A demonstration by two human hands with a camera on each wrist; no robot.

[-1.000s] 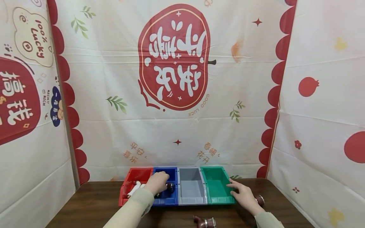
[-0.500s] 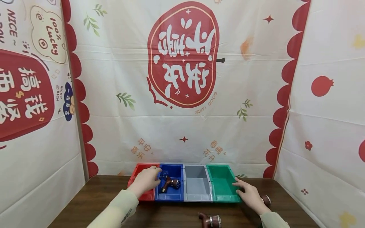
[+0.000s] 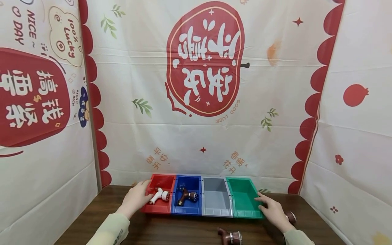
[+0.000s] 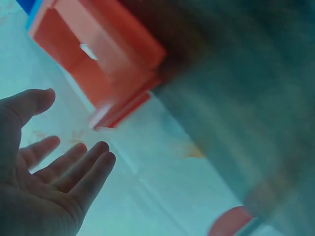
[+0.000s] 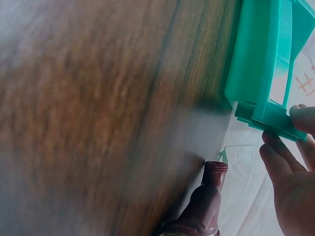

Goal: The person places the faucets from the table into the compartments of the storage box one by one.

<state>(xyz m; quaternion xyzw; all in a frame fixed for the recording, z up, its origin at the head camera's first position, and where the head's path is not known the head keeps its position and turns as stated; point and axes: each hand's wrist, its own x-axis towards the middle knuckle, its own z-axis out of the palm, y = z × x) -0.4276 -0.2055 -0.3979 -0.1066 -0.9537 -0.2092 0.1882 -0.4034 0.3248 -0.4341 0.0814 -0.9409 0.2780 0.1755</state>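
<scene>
A: The left hand (image 3: pixel 134 198), in the head view?
B: Fingers loosely spread, nothing held, left of the blue bin (image 3: pixel 186 210), beside the red bin (image 3: pixel 157 208). Over the past second it has drawn off both, uncovering a brown faucet (image 3: pixel 184 196) inside the blue bin and a white faucet (image 3: pixel 158 195) in the red.
A: Meaning?
B: It seems finished with those two; a second brown faucet (image 3: pixel 229 237) lies in front and right of the blue bin.
A: Left wrist?
B: Blurred; thumb and fingers apart.
A: Right wrist?
B: Right hand (image 5: pixel 295 182) relaxed, fingers at the green bin (image 5: pixel 251 59); a third brown faucet (image 5: pixel 199 209), partly cut off, lies nearby, well right of the blue bin.
A: Surroundings?
B: Wood-grain table (image 3: pixel 171 228) beneath the blue bin, printed cloth (image 3: pixel 183 136) behind.
</scene>
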